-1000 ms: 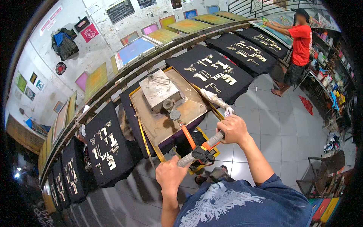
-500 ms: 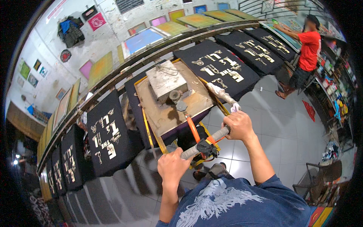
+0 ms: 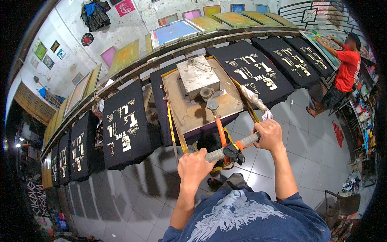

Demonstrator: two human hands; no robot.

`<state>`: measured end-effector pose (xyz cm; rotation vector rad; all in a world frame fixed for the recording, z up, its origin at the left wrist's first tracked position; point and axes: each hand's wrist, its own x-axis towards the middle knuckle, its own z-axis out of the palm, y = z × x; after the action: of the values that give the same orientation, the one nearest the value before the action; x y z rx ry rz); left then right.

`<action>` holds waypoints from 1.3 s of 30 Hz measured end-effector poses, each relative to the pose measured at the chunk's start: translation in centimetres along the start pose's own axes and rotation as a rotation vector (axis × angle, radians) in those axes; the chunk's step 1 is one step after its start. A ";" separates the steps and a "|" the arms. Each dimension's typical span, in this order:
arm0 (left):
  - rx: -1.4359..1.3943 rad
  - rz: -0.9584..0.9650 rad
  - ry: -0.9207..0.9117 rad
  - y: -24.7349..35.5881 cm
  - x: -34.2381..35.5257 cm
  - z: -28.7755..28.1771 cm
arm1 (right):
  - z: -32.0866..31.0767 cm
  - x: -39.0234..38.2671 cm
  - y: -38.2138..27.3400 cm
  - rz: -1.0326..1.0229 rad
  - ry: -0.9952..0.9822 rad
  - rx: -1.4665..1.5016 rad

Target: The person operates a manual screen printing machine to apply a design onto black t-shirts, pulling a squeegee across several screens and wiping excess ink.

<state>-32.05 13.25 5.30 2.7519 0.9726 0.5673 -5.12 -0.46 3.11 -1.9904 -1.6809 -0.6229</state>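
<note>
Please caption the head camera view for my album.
Left hand and right hand grip a gray bar before a row of printed black cloths.

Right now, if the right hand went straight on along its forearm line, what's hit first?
Probably the white wrapping, its lower end just beyond the right hand in the picture; depth is unclear, so any gap can't be judged.

Long bench (image 3: 229,37), printed black shirts (image 3: 141,115)

The head-mounted fisheye looks down and forward from above the left hand (image 3: 195,168) and right hand (image 3: 269,135), at close range. Its field reaches the wall (image 3: 142,18).
</note>
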 end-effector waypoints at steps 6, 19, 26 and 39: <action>0.007 0.024 0.039 0.3 -0.1 -0.1 | -0.5 0.1 -0.2 0.005 -0.031 0.019; 0.051 -0.090 0.022 0.2 0.3 0.7 | -0.4 0.4 0.6 0.036 -0.238 -0.065; 0.107 -0.233 -0.126 1.4 -0.9 -0.6 | -0.9 0.2 0.4 0.003 -0.253 -0.025; 0.051 -0.355 -0.155 7.5 -11.2 -2.7 | -4.0 -4.9 -0.2 -0.253 -0.276 0.095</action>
<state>-36.87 0.47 6.57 2.5274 1.4070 0.2701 -6.22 -6.69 3.34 -1.8800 -2.1079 -0.3542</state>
